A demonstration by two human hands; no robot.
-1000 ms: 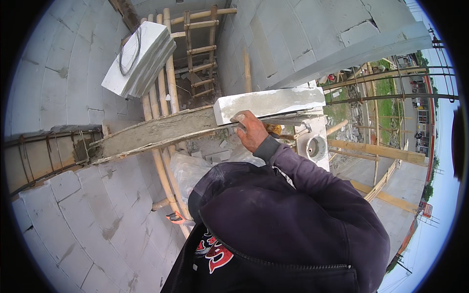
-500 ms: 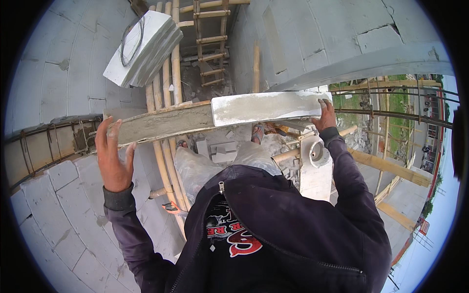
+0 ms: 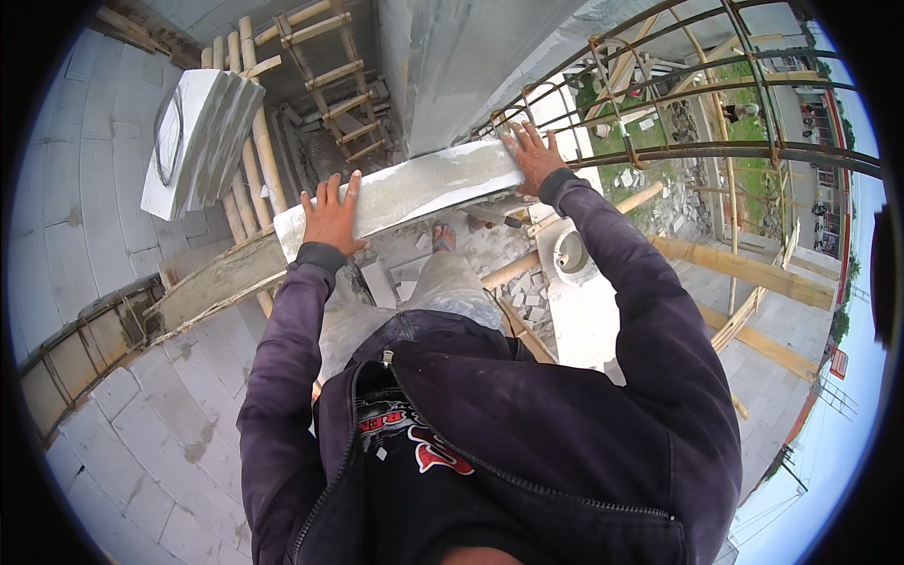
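Observation:
A long white aerated concrete block lies along the top of the wall in front of me, its upper face grey with mortar dust. Flat on its left part rests my left hand, fingers spread. My right hand touches the block's right end with fingers stretched out. To the left of the block, a strip of grey mortar covers the bare wall top. The block's underside is hidden.
Several white blocks with a loop of wire lean at the left on bamboo poles. A bamboo ladder stands behind. Rusty rebar juts out at the right. Below lie a white board with a round bowl and rubble.
My left hand has come from beyond the mortar strip onto the block. My right hand stays at its right end. The whole view has turned and shifted.

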